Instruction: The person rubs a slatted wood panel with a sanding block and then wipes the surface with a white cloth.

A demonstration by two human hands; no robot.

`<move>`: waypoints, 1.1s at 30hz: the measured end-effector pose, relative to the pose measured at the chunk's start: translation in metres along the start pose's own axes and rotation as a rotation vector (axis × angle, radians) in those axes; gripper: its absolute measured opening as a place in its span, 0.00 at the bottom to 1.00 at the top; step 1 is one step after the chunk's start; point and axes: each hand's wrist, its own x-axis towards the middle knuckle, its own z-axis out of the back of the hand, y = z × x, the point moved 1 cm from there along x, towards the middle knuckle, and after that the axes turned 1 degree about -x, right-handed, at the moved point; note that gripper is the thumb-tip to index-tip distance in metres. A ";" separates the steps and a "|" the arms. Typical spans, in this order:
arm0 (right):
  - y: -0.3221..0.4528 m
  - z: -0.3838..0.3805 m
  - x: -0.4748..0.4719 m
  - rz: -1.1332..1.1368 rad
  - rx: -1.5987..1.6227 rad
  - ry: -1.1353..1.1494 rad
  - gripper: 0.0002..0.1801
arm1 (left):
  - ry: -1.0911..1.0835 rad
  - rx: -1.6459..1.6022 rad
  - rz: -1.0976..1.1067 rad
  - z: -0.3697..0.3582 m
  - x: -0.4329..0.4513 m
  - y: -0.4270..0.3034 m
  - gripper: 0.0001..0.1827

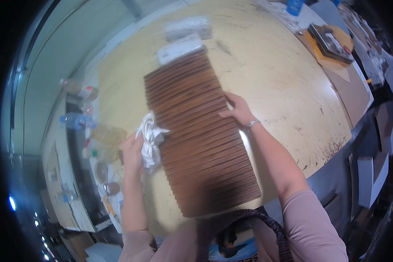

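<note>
A brown wooden panel with many parallel ridges [196, 127] lies lengthwise before me, tilted a little on the worktable. My right hand [237, 109] grips its right edge, the thumb on the ridged face and the other fingers out of sight behind. In my left hand [132, 150] is a crumpled white cloth [151, 140], held against or close to the panel's left edge. Motion blur hides whether the cloth touches the wood. Beyond the panel's far end lies a white block [180, 49], with a second wrapped white block [188, 28] behind it.
Plastic bottles [77, 121], a bag-like yellowish container [106, 140] and a small jar [112, 189] line the left side of the yellow worktable [281, 108]. At the far right a tray of tools [330, 42] rests on brown sheet board [350, 95]. A blue bottle [294, 6] stands farther back.
</note>
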 end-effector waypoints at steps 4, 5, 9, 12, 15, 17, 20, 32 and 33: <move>0.020 0.004 -0.003 0.042 -0.097 0.000 0.42 | 0.157 -0.422 0.050 -0.005 -0.024 -0.016 0.19; 0.034 -0.004 -0.006 0.069 -0.205 0.001 0.41 | 0.164 -0.489 0.080 0.002 -0.031 -0.017 0.20; 0.088 -0.086 -0.050 0.485 -0.406 0.225 0.43 | 0.213 -0.683 0.166 0.011 -0.054 -0.005 0.25; 0.100 -0.132 -0.079 0.588 -0.405 0.231 0.37 | 0.281 -0.750 0.202 -0.004 -0.075 -0.010 0.27; 0.107 -0.141 -0.088 0.225 -0.341 0.389 0.31 | 0.255 -0.739 0.232 0.007 -0.098 -0.005 0.26; 0.106 -0.149 -0.105 0.414 -0.395 0.355 0.16 | 0.287 -0.692 0.210 0.018 -0.119 0.001 0.23; 0.088 -0.156 -0.126 0.463 -0.323 0.505 0.06 | 0.358 -0.507 0.129 0.042 -0.143 0.024 0.20; 0.028 -0.051 -0.111 0.366 -0.537 -0.092 0.25 | -0.179 0.741 -0.426 0.011 -0.114 0.101 0.38; 0.027 -0.042 -0.106 0.368 -0.576 -0.148 0.27 | -0.175 0.895 -0.442 -0.012 -0.120 0.093 0.41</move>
